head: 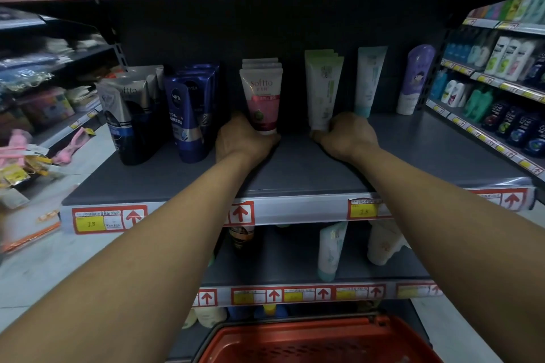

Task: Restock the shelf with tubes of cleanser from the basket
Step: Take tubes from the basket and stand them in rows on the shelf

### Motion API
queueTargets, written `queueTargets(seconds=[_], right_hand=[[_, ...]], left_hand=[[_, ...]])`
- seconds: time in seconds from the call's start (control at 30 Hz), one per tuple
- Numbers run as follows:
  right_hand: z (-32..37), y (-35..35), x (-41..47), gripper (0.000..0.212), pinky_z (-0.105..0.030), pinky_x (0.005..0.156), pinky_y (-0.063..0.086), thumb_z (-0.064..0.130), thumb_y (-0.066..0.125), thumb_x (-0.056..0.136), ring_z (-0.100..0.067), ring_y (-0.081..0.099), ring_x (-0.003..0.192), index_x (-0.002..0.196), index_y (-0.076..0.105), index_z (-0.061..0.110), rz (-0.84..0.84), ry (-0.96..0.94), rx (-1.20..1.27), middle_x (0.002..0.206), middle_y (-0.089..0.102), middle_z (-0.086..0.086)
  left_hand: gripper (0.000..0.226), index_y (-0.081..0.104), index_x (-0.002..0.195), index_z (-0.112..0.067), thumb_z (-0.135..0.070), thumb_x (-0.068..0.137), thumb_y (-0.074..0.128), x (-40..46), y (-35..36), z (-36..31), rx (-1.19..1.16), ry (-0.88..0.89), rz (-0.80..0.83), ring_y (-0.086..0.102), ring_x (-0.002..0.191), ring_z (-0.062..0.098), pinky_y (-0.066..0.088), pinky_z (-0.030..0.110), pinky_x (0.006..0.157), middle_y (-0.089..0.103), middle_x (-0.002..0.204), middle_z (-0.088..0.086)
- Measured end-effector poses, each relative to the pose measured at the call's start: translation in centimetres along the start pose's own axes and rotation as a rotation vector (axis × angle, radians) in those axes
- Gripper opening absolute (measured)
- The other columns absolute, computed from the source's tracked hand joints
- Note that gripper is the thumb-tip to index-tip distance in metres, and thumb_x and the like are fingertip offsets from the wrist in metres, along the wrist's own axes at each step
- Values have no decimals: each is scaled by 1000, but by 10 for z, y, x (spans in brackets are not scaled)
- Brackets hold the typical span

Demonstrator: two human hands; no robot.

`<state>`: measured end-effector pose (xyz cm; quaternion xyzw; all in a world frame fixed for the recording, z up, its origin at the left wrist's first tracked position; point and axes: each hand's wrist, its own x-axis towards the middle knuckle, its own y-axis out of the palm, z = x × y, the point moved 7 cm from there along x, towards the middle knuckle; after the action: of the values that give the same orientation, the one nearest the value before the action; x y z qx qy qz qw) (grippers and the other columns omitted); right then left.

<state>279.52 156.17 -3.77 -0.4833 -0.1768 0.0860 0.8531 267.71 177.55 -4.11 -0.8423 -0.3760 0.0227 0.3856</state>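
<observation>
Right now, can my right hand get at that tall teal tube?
Probably yes. The right hand holds the green-white tube, and the teal tube stands just beside it on bare shelf, nothing between.

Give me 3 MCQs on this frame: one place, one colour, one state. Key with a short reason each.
1. Where does the pink Softto tube stand?
A. in the basket
B. on the shelf, between the blue Nivea tubes and the green-and-white tube
C. on the shelf below

2. What colour is the basket?
A. red
B. green
C. grey

3. What is the right hand doing?
A. hanging idle
B. resting flat on the basket rim
C. holding the base of the green-and-white tube

Key: 1 B, since it stands upright on the shelf with the Nivea tubes to its left; 2 A, the rim at the bottom edge is red; 3 C, its fingers curl round the tube's lower end, while the left hand holds the Softto tube's base.
</observation>
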Motion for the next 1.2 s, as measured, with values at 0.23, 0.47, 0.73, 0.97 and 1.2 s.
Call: queueTargets(seconds=[0.23,0.47,0.73,0.97,1.2], right_hand=[[4,-4,-9,55,-28,74,43,68,63,86,-27,66,106,115,73,22,73,-38,-69,113,72,-4],[5,-18,-36,53,-29,77,43,58,64,91,-31,63,113,126,64,19,92,-68,-88,124,67,-7],[20,-22,-92,59,-32,83,40,55,55,97,-32,56,116,132,57,8,188,-174,-94,129,56,-13],[22,-44,-137,33,-33,74,35,48,52,97,-35,57,101,89,47,17,36,-254,-97,101,55,-12],[26,-65,-181,45,-41,96,47,40,52,97,-30,49,122,127,60,7,-97,-298,-89,126,57,-11]], left_hand=[[90,56,139,-17,-62,68,89,-6,-4,0,107,-11,19,67,120,33,57,37,91,69,133,7],[95,59,135,-16,-67,59,84,-22,-15,-7,182,-8,139,66,119,34,57,43,97,68,132,9],[48,62,131,-17,-34,89,75,-80,-43,-21,103,96,172,65,119,29,53,36,97,69,128,6],[38,63,124,-20,-31,88,69,-128,-69,-36,147,187,155,65,113,29,56,41,94,70,123,5],[43,60,131,-18,-32,91,67,-170,-83,-45,196,288,132,63,114,30,54,45,97,64,129,6]])
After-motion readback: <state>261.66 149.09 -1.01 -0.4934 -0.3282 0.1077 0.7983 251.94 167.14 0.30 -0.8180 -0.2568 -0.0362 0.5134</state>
